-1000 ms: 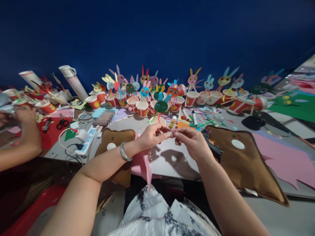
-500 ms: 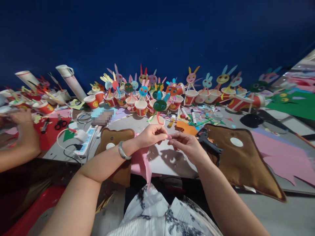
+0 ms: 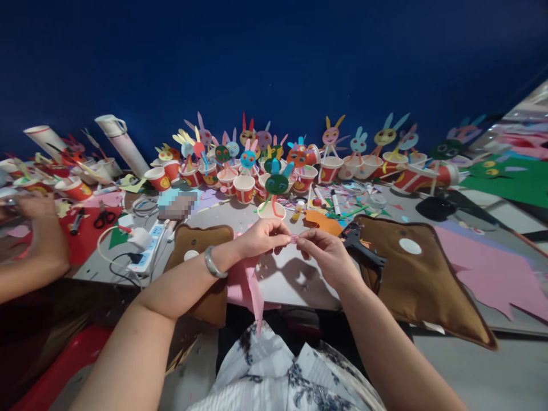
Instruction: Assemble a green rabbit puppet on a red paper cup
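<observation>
Between the fingertips of both my hands is a tiny pink piece (image 3: 294, 239), likely paper, too small to make out its shape. My left hand (image 3: 268, 237), with a grey bangle on the wrist, pinches its left side. My right hand (image 3: 327, 254) pinches the right side with thumb and forefinger. Just beyond my fingers stands a paper cup (image 3: 272, 210) bearing a green rabbit head (image 3: 277, 184) with blue ears. A sheet of pink paper (image 3: 248, 288) lies under my left wrist and hangs over the table edge.
Brown cushions (image 3: 422, 285) lie on both sides, with a black glue gun (image 3: 362, 248) against the right one. Several rabbit cups (image 3: 245, 189) line the back. At left are a power strip (image 3: 150, 251), scissors (image 3: 104, 216) and another person's hand (image 3: 40, 222).
My right thumb and forefinger have shifted slightly around the small pink piece, and more of it shows. My left hand keeps its pinch. The camera view has moved a little.
</observation>
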### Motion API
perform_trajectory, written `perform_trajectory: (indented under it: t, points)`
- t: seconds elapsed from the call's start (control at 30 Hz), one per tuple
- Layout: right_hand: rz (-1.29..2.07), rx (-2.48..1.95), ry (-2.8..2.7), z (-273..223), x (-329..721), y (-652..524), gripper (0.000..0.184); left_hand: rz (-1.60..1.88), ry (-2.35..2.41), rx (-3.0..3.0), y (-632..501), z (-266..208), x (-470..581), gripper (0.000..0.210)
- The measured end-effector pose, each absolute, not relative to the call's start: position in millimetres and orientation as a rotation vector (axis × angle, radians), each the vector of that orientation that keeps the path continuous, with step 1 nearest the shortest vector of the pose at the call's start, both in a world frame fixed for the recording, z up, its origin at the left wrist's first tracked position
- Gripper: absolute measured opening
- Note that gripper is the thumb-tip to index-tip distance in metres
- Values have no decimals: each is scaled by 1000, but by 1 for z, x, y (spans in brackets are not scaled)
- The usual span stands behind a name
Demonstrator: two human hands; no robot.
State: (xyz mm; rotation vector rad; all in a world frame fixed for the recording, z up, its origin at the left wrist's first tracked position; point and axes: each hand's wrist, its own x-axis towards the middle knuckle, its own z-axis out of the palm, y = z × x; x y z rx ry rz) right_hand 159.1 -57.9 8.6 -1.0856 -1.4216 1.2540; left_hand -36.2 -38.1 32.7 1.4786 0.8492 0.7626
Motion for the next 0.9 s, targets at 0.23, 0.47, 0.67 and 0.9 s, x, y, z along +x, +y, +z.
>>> perform_trajectory:
  t: [0.23,0.47,0.67,0.9]
  points:
    - [1224,-1105,-1461,11,163,-58,36,710,876,1476,-41,37,-35,22]
    - [1166,-1140,-1575,13,161,-60,37,755,835,1548,-38,32,-35,33]
    - [978,-1245,-1718,19,182,-64,28,870,862,1805,-39,28,-36,19]
    - [-152,-2128,-2112,34,255,-61,28,977,880,2455,-48,40,-43,22]
